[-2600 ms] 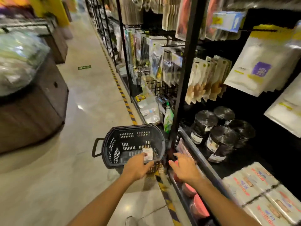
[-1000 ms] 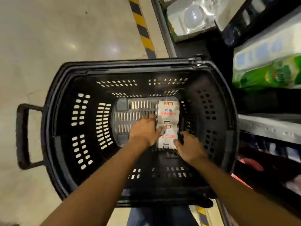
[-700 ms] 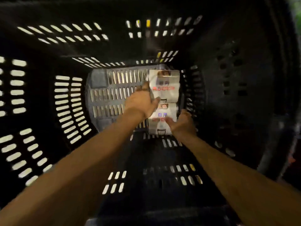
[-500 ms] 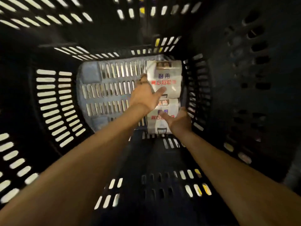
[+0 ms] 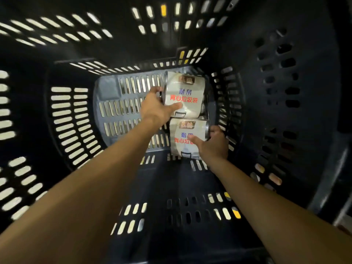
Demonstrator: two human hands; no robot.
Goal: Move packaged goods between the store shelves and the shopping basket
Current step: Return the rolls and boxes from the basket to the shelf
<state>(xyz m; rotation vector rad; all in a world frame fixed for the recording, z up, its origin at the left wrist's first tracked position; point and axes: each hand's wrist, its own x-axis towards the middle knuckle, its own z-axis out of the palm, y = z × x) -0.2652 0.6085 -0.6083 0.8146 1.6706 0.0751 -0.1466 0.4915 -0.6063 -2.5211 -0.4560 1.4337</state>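
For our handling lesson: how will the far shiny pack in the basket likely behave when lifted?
The far pack has a glossy wrap, so probably slippery. Its rounded shape may roll on the basket floor. The left hand alone grips it: likely light.

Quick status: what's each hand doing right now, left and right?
Left hand grips the far package, thumb across its label.
Right hand grips the near package at its right end.
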